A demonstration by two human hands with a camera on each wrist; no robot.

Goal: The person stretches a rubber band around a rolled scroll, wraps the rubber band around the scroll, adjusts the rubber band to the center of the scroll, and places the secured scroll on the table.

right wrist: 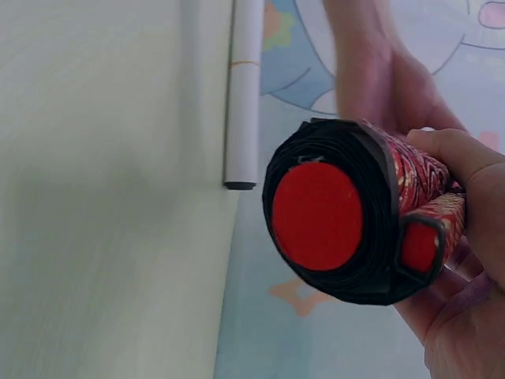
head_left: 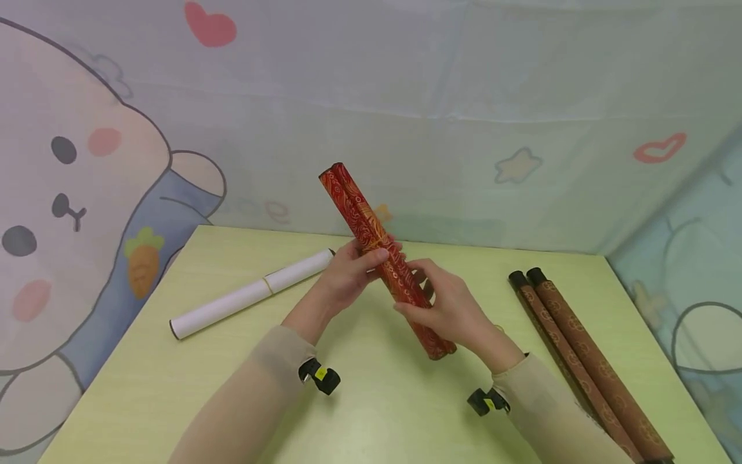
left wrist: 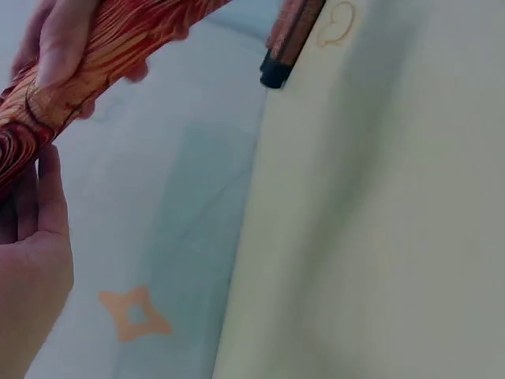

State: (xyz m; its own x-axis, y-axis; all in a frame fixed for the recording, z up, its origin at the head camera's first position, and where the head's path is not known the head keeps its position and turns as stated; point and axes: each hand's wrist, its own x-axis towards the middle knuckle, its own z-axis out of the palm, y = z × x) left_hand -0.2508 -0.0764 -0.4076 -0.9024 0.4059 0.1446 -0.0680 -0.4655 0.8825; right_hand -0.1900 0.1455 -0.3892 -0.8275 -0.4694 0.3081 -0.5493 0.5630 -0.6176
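Observation:
A rolled-up red scroll (head_left: 353, 206) with a gold swirling pattern is held tilted above the table, its upper end leaning left. My left hand (head_left: 348, 274) grips it around the middle, thumb on top near a thin yellow band (head_left: 377, 243). Lower down, my right hand (head_left: 446, 299) holds the scroll between thumb and curled fingers. In the right wrist view its near end shows a thick roll (right wrist: 316, 217) with a red disc and dark layers, and a thinner red-tipped rod (right wrist: 420, 246) alongside.
A white roll (head_left: 252, 295) with a yellow band lies on the table (head_left: 371, 412) at left. Two brown patterned rolls (head_left: 597, 361) with black ends lie at right. A loose rubber band (left wrist: 338, 24) is beside them. A printed cloth (head_left: 371, 84) hangs behind the table.

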